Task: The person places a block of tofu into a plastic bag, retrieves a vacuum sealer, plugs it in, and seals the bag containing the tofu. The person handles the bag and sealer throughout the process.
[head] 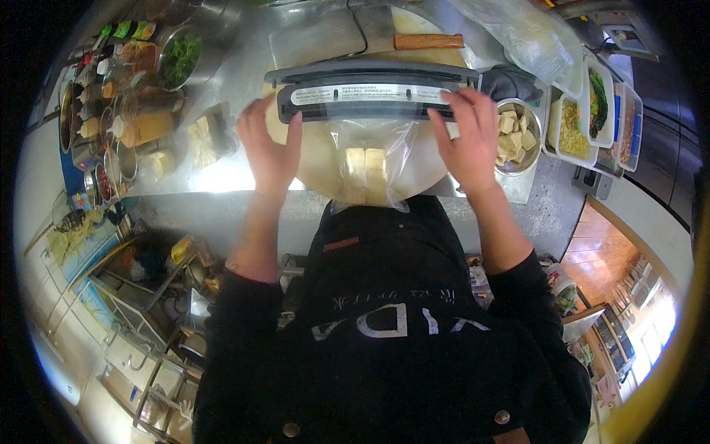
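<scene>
A black vacuum sealer (366,108) with a white label strip bearing writing lies across a round cutting board (310,161). My left hand (270,147) is around the left end of its lid, thumb at the front edge. My right hand (468,141) is placed likewise at the right end. Between my hands, a clear plastic bag (402,166) with pale, tofu-like blocks (366,165) inside stretches from the sealer to the board's near edge. Whether the bag's mouth is under the lid cannot be made out.
A metal bowl (537,161) of pale chunks stands right of the board, near plastic food containers (574,154). Behind the sealer are a wooden handle (428,41) and a black cord (363,36). Sauce bottles (147,130), a pot of greens (202,69) and another bagged block (204,147) are leftward.
</scene>
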